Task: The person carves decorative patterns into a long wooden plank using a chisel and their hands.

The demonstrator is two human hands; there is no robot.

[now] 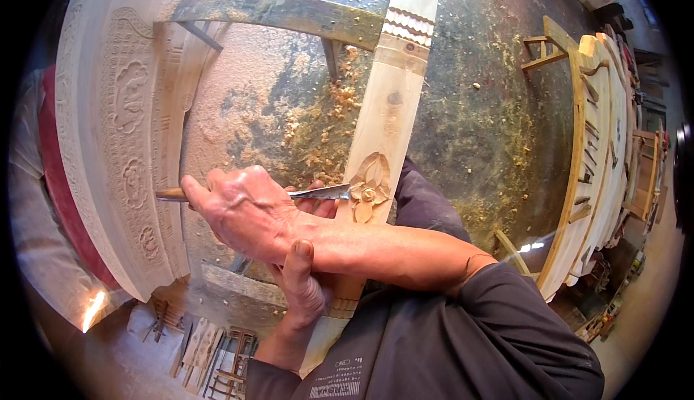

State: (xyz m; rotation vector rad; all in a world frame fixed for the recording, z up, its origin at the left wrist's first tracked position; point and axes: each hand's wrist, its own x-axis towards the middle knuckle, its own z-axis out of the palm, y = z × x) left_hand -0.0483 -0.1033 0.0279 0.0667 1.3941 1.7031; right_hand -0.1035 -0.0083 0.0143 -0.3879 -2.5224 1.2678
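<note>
My right hand (249,208) is closed around the wooden handle of a chisel (325,192), and its forearm stretches across from the right. The chisel's steel blade points right, its tip at a carved flower (370,190) with leaves in relief on a long pale wooden beam (390,103). Below the right wrist, my left hand (303,291) reaches up with its thumb against that forearm. Its fingers curl at the blade beyond the wrist, partly hidden by the right arm. Grooved bands cross the beam farther up.
A large carved wooden panel (101,111) stands at the left. A wooden trestle bar (275,15) meets the beam at the far side. Wood shavings (318,139) litter the floor. On the right, a bench (576,176) bears several chisels. Slats and frames (206,353) lie at the lower left.
</note>
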